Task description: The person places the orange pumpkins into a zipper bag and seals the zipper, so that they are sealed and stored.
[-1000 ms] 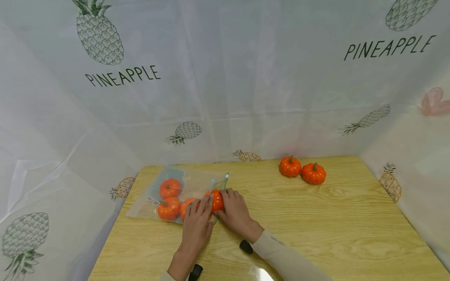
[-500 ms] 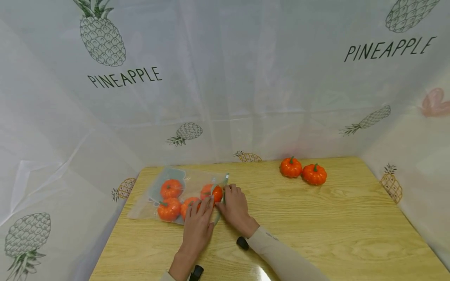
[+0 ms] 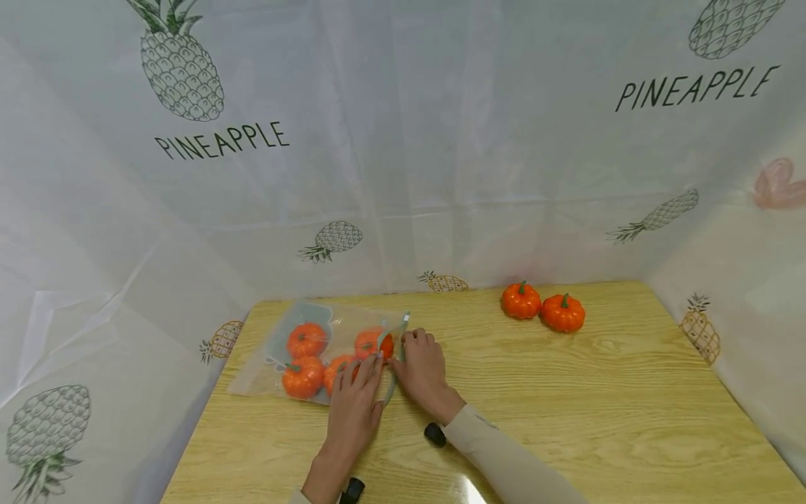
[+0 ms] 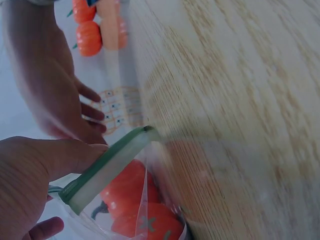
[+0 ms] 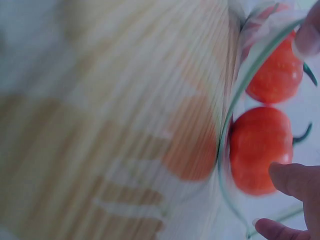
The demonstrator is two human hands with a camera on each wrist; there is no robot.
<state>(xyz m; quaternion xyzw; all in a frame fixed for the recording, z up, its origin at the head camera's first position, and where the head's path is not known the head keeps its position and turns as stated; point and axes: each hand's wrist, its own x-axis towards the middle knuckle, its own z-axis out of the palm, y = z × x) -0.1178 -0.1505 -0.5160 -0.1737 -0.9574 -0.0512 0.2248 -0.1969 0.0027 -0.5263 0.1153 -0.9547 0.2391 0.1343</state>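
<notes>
A clear zip bag (image 3: 343,318) with a green zip edge lies on the table at left, several small orange pumpkins inside. My left hand (image 3: 355,404) rests over its near side; in the left wrist view, the thumb (image 4: 70,159) grips the bag's rim. Just inside the raised mouth sits a pumpkin (image 3: 370,343), partly behind the plastic. My right hand (image 3: 423,371) is at the mouth; a fairly straight finger (image 5: 292,179) touches that pumpkin in the right wrist view. The left hand partly hides another bagged pumpkin (image 3: 336,371).
Two loose pumpkins, one (image 3: 520,300) beside the other (image 3: 563,312), stand at the back right of the wooden table (image 3: 567,399). A white sheet (image 3: 478,175) printed with pineapples hangs behind and at both sides.
The pumpkin at the bag's mouth has moved left, deeper into the bag. My right hand has gone from round its side to behind it; my left hand has hardly moved.
</notes>
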